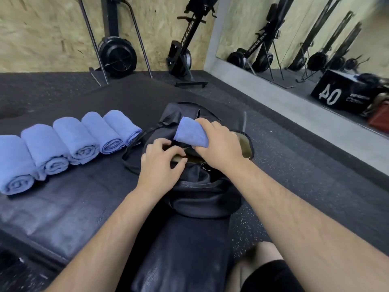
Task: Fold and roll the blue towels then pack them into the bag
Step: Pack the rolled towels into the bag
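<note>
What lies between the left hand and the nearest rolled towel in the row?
Only a black strap of the bag, lying on the mat between the left hand and that towel. The head view shows it.

My right hand (219, 142) grips a rolled blue towel (190, 133) over the opening of the black bag (202, 199), my left hand (162, 163) pinching the bag's rim; five rolled towels (73, 140) lie in a row left of the bag
</note>
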